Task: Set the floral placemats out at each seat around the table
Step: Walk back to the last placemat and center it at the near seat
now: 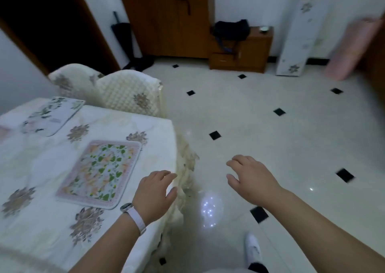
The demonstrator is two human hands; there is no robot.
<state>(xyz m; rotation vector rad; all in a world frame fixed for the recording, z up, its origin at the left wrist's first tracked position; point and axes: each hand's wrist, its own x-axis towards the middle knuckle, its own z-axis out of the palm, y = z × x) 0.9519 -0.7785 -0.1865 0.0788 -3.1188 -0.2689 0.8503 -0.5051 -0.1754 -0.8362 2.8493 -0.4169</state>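
Pale floor tiles [260, 110] with small black diamond insets fill the right half of the view, bounded at the back by a brown wooden cabinet [166, 20] and a low side unit [241, 49]. At left stands the table [41, 227], draped in a white cloth printed with grey-brown flowers; two quilted chair backs [127, 95] rise just beyond its far edge. Two floral placemats lie flat on the cloth. The near placemat [100, 170], pink-bordered with green leaves, sits close to the table's right edge, its long axis running from the near left toward the far right, roughly toward the chairs. The far placemat [52, 116], paler with dark sprigs, lies well apart from it near the far left, its long axis similarly angled.

The left hand [155, 191], a white watch [133, 216] on its wrist, hovers palm down over the table's right edge, fingers [168, 177] loosely spread and holding nothing. The near placemat lies just beside it, to its left and slightly forward. The right hand [252, 177] hangs over bare floor, clear of the table, fingers likewise relaxed and empty. Of the two, the left hand is the nearer to either mat. No unplaced mat is visible, so any remaining seats presumably lie outside the view.
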